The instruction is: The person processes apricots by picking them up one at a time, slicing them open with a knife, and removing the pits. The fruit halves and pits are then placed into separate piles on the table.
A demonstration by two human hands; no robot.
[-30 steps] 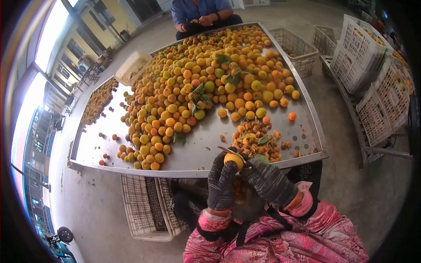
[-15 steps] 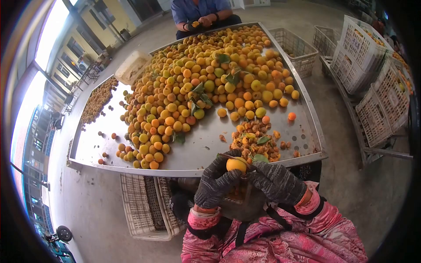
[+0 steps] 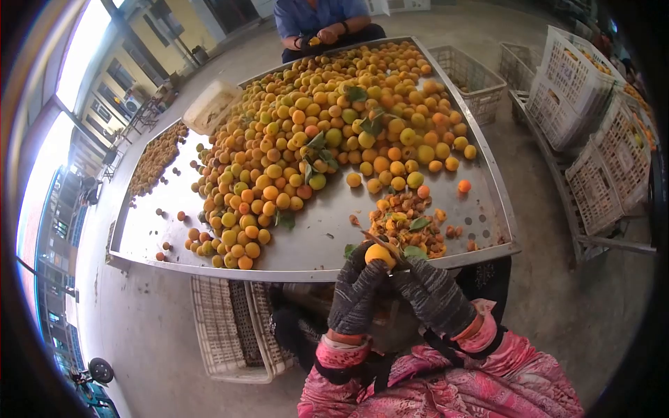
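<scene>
Over the table's near edge, my left hand (image 3: 354,289) in a dark grey knit glove is closed around a yellow-orange apricot (image 3: 379,256). My right hand (image 3: 435,292), gloved alike, is closed with its fingertips against the apricot's right side. A thin brownish strip (image 3: 382,242) crosses just above the fruit. I cannot tell what the right fingers grip. Just beyond my hands lies a heap of torn apricot pieces and brown pits (image 3: 408,223), with a green leaf (image 3: 415,252) by the right fingers.
A large pile of apricots (image 3: 279,153) covers much of the metal table (image 3: 313,244). Small brown pits (image 3: 157,160) lie at its left end beside a pale tub (image 3: 210,106). Opposite sits a person (image 3: 320,28) holding fruit. Plastic crates (image 3: 233,334) stand below; more crates (image 3: 564,90) are stacked right.
Both hands have shifted slightly right, and the left wrist has turned more upright. The apricot stays in the left hand and sits a little farther right.
</scene>
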